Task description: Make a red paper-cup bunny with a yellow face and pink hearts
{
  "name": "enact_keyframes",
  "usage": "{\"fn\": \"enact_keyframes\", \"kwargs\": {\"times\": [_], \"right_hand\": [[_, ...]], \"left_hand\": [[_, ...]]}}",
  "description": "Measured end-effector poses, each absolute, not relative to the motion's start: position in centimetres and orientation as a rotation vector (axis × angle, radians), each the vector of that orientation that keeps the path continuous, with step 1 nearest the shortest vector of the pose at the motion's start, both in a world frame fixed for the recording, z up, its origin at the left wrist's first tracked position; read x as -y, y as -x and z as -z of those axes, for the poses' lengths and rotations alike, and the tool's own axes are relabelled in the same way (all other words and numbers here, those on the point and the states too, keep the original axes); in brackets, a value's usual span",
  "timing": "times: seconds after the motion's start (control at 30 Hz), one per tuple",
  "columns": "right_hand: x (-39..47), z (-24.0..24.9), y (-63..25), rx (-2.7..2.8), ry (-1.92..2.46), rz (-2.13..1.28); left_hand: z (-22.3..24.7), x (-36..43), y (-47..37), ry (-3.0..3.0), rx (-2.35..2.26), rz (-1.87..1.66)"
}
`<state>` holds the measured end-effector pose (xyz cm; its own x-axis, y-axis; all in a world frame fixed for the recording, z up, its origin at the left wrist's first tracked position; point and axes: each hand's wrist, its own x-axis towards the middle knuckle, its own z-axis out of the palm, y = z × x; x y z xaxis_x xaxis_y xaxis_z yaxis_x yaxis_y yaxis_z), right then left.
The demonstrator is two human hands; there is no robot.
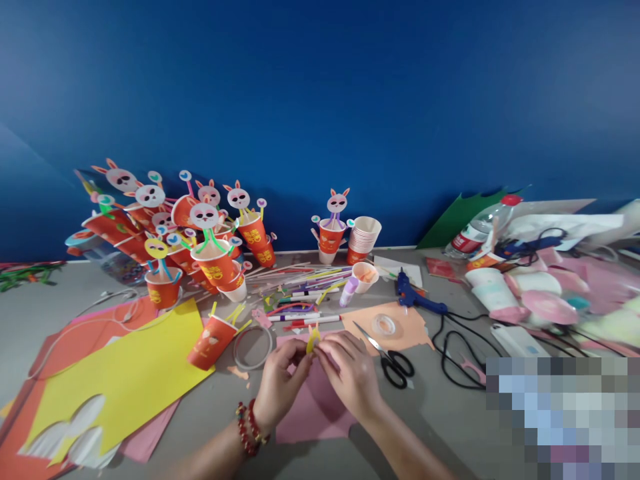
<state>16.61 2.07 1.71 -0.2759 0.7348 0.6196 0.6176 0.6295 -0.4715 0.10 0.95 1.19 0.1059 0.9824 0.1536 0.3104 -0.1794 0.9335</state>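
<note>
Between my two hands is a small yellow paper rabbit head [313, 340] with pale ears pointing up. My left hand [284, 379], with red bead bracelets at the wrist, pinches its left side. The fingers of my right hand [351, 372] are closed on its right side and hide part of it. Both hands are above a pink paper sheet [320, 413] on the table. To the right, black-handled scissors [390, 363] lie partly on an orange paper sheet [363, 320], near a roll of clear tape [384, 325].
At left, an orange paper cup [213, 341] leans beside a yellow sheet [145, 373]. Behind stand several cups with rabbit heads [213, 263]. Markers [305, 319], a glue stick [349, 292], stacked cups [364, 237] and a blue glue gun [417, 297] with looping cables occupy the back.
</note>
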Motion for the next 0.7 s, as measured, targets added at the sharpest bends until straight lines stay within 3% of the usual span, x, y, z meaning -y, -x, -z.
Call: {"fn": "enact_keyframes", "kwargs": {"times": [0.7], "right_hand": [[-1.93, -2.16, -16.66, 2.024, 1.079, -0.118]], "left_hand": [[-1.66, -0.85, -0.14, -1.700, -1.293, -1.098]]}}
